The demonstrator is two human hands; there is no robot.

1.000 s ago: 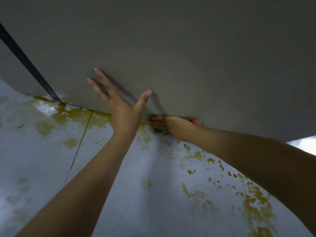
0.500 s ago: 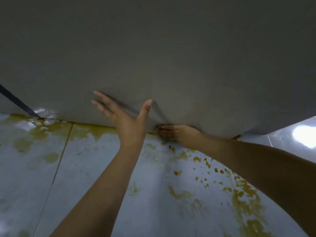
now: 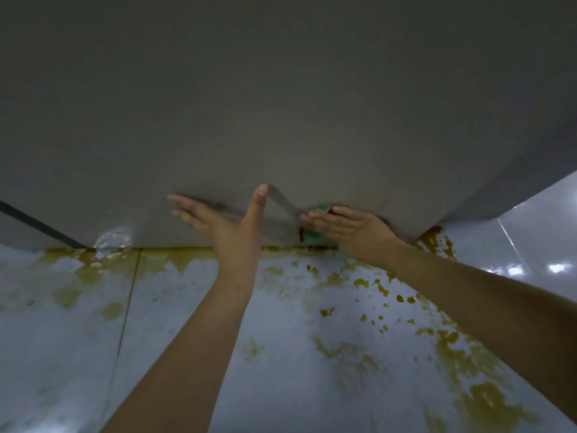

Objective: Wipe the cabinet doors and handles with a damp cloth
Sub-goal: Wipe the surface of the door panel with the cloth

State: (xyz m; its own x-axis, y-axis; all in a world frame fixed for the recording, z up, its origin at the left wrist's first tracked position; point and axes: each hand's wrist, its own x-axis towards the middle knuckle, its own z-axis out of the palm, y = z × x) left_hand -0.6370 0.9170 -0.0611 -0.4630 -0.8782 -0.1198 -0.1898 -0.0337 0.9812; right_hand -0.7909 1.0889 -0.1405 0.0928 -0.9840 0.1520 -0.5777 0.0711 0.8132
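Note:
A plain grey cabinet door (image 3: 281, 104) fills the upper half of the head view, its bottom edge just above the floor. My left hand (image 3: 231, 226) is flat and open, fingers spread and thumb raised, close against the door's lower part. To its right, my right hand (image 3: 349, 229) presses a green cloth (image 3: 315, 234) flat against the door near its bottom edge. Only small bits of the cloth show above and below the fingers. No handle is in view.
The pale tiled floor (image 3: 175, 339) below the door carries yellow-brown stains (image 3: 468, 354), densest at the right and along the door's base. A dark gap (image 3: 34, 226) marks the door's left edge. Glossy white floor (image 3: 537, 239) shows past the door's right edge.
The view has dropped and shifted, so the door's bottom edge sits lower in frame. My right hand has slid right along the bottom edge, and the green cloth now shows under it.

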